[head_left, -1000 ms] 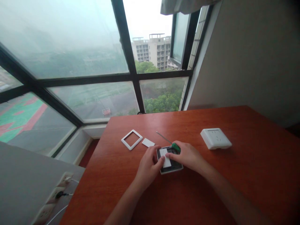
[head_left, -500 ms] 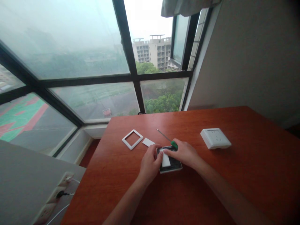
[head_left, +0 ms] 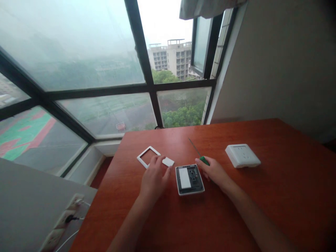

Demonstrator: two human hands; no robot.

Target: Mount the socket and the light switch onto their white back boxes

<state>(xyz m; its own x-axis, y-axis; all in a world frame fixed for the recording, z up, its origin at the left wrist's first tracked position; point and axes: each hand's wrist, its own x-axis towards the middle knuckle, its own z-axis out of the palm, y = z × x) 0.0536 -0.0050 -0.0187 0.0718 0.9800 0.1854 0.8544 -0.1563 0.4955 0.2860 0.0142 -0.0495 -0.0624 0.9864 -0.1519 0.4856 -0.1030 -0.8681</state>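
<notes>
My right hand is closed around the green handle of a screwdriver, whose thin shaft points up and to the left. Beside it on the table lies a square wall switch with a dark inside showing. One white rocker plate sits in its left half; dark mechanism parts show in the right half. My left hand hovers to the left, fingers apart, near a loose white rocker plate and a white square frame. The hand covers part of that frame.
A white socket box stands on the right of the reddish wooden table. Windows rise behind the table. Low on the left wall are power sockets with plugged-in cables.
My left hand has left the switch and moved left toward the loose plate and frame. My right hand has drawn right, off the switch, with the screwdriver, uncovering the seated rocker plate.
</notes>
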